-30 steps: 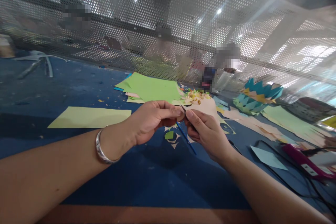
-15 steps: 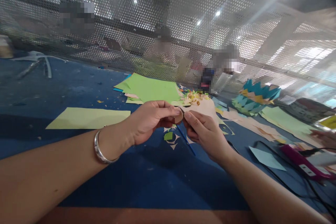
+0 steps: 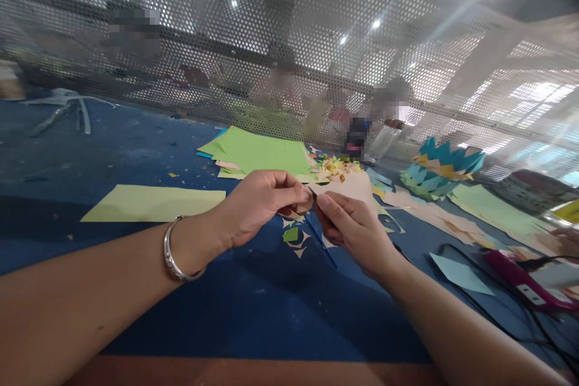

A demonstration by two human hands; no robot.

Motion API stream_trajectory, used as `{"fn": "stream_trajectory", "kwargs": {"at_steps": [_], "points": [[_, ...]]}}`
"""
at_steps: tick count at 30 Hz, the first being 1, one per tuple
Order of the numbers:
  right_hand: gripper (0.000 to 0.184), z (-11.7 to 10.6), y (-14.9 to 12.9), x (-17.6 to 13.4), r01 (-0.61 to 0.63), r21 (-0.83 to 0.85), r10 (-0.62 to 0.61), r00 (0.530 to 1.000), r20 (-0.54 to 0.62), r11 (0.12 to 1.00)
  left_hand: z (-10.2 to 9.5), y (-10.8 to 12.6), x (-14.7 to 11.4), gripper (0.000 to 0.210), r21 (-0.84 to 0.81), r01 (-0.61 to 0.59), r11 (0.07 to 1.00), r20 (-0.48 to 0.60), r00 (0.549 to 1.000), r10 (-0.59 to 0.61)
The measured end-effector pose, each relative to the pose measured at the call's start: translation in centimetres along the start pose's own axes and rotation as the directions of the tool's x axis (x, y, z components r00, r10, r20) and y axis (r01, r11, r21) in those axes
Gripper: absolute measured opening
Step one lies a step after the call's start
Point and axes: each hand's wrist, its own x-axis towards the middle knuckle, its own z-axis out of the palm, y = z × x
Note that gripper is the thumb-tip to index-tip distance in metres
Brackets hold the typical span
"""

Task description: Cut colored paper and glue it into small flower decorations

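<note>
My left hand [image 3: 271,202], with a silver bangle on its wrist, is closed in a pinch around a small peach paper piece [image 3: 304,205], mostly hidden by the fingers. Close beside it, my right hand [image 3: 350,226] grips a thin dark pointed tool [image 3: 312,192]. The tool's tip meets the paper at my left fingertips; its exact kind is hidden in my grip. Below the hands lie a blue stick [image 3: 322,242], a green paper scrap [image 3: 291,234] and several pale paper offcuts [image 3: 299,251] on the blue table [image 3: 271,313].
Green paper sheets [image 3: 266,154] are stacked ahead, beside a heap of curled paper bits [image 3: 337,167]. A yellow-green strip [image 3: 154,204] lies left. To the right are a zigzag paper crown [image 3: 446,166], a purple power strip [image 3: 527,283] with cables, and another person's hand [image 3: 567,241].
My left hand has rolled slightly at the fingertips, so less of the peach paper shows. My right hand has stayed almost in place. The other person's hand at right has shifted a little outward.
</note>
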Motion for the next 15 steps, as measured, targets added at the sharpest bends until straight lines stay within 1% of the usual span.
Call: {"fn": "stream_trajectory", "kwargs": {"at_steps": [5, 15], "points": [[0.046, -0.05, 0.18, -0.01, 0.021, -0.025, -0.021, 1.000, 0.004, 0.999, -0.04, -0.07, 0.10, 0.020, -0.001, -0.007, 1.000, -0.017, 1.000, 0.007], [0.045, -0.29, 0.30, -0.04, 0.032, -0.107, -0.033, 0.999, -0.004, 0.994, -0.05, 0.04, 0.05, 0.018, -0.029, 0.027, 0.999, -0.040, 0.999, -0.028]]}}
